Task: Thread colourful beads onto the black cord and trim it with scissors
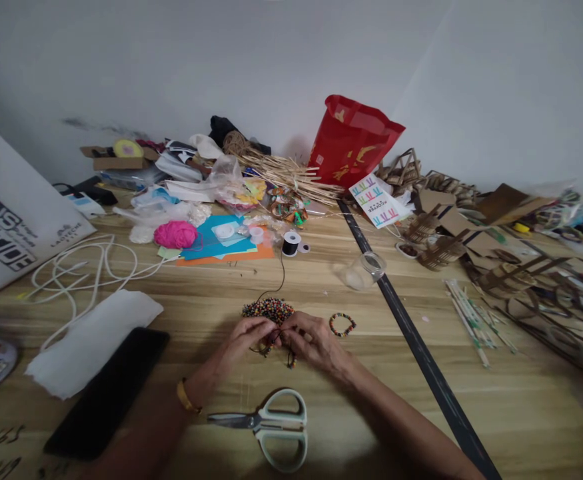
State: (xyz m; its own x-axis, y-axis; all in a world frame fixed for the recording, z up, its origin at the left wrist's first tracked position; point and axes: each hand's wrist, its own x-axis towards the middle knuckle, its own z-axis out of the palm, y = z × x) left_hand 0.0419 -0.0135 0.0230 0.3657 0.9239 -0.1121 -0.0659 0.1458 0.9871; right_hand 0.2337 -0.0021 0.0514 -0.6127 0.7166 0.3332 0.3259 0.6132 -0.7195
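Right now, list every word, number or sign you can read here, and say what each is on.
"ENS" over "TIDE", both cut off, in big dark letters: white board at left.
"LAOTECHE", roughly, small print on the same board: too blurred to be sure.
"165", handwritten: table, near left edge; the scrawl below it is unreadable.
Small line of print between coloured marks: white card, too small to read.
Gold design: red bag, not legible.

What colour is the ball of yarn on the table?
The ball of yarn is bright pink, seen in the head view.
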